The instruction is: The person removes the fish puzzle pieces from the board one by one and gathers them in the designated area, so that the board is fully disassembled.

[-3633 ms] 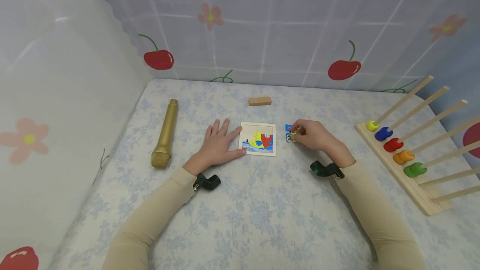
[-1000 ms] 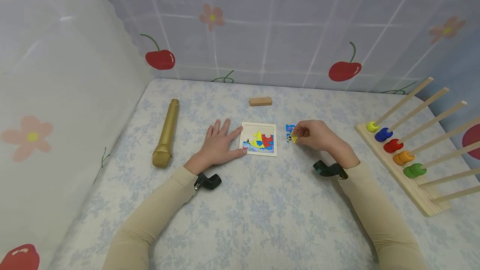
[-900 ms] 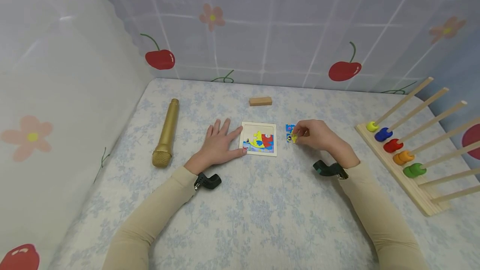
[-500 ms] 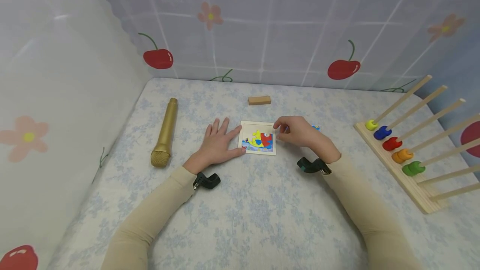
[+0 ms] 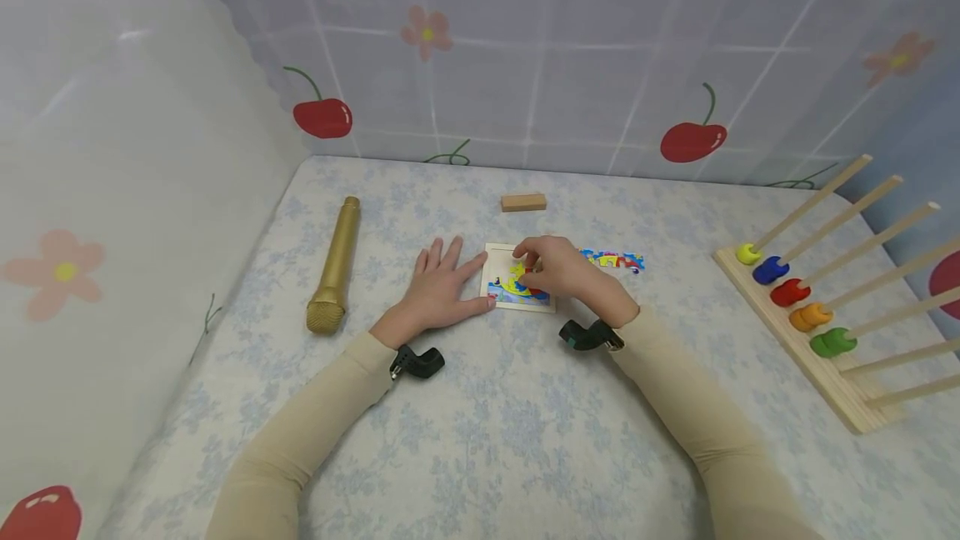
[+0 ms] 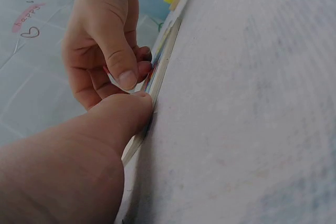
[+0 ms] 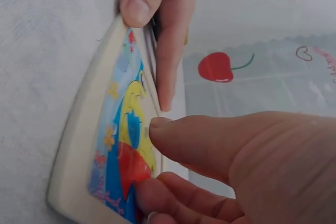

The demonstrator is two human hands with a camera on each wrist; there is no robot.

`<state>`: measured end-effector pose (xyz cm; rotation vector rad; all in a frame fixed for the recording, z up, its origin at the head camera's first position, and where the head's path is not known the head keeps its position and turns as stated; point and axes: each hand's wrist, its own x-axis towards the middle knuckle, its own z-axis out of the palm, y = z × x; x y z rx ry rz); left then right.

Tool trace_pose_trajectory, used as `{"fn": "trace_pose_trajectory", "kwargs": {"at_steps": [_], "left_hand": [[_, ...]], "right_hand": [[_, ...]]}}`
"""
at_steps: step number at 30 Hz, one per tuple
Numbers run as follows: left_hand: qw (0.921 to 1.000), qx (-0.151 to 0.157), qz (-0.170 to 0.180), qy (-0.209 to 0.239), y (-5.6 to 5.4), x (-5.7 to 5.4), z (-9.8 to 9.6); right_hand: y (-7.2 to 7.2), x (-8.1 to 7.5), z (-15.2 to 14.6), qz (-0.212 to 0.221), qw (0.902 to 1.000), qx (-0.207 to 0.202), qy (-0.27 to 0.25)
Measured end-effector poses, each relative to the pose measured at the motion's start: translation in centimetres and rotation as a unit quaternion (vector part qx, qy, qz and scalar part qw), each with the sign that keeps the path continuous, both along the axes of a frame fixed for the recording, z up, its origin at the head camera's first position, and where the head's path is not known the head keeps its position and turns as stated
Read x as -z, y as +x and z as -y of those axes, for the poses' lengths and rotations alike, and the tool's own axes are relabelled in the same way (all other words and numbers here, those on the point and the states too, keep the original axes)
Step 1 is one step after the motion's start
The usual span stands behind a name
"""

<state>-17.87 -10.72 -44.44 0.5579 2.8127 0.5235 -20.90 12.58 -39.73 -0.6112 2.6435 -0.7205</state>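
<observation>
A small square puzzle tray (image 5: 501, 257) with a pale wooden rim lies mid-table. Yellow, red and blue picture pieces fill its lower part. My left hand (image 5: 437, 292) lies flat with spread fingers, its thumb and index fingertip touching the tray's left rim. Over the tray, my right hand (image 5: 557, 267) pinches a small puzzle piece, mostly hidden by the fingers; the left wrist view shows a thin pinkish edge of the puzzle piece (image 6: 111, 76). In the right wrist view the thumb and fingers hover close above the picture. Several loose puzzle pieces (image 5: 617, 260) lie right of the tray.
A gold microphone (image 5: 334, 265) lies left of the left hand. Behind the tray sits a small wooden block (image 5: 523, 203). At the right stands a wooden peg rack (image 5: 798, 336) with coloured beads on slanting pegs. A printed curtain (image 5: 525, 65) hangs behind the table.
My right hand has moved left from the loose pieces to above the tray, carrying a puzzle piece and uncovering the others. My left hand has stayed at the tray's left rim.
</observation>
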Motion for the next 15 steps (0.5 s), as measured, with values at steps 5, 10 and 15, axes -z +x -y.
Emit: {"fn": "trace_pose_trajectory", "kwargs": {"at_steps": [5,10,15], "left_hand": [[1.0,-0.001,0.003,-0.001,-0.03,-0.07,-0.07],[1.0,-0.001,0.002,0.0,0.01,-0.13,-0.07],[1.0,-0.001,0.002,0.001,0.02,-0.1,-0.01]], "right_hand": [[0.14,0.32,-0.06,-0.015,0.9999,-0.005,-0.002],[0.18,0.41,-0.07,-0.018,0.9998,-0.012,0.003],[0.18,0.44,0.02,-0.017,0.9998,-0.01,0.005]]}}
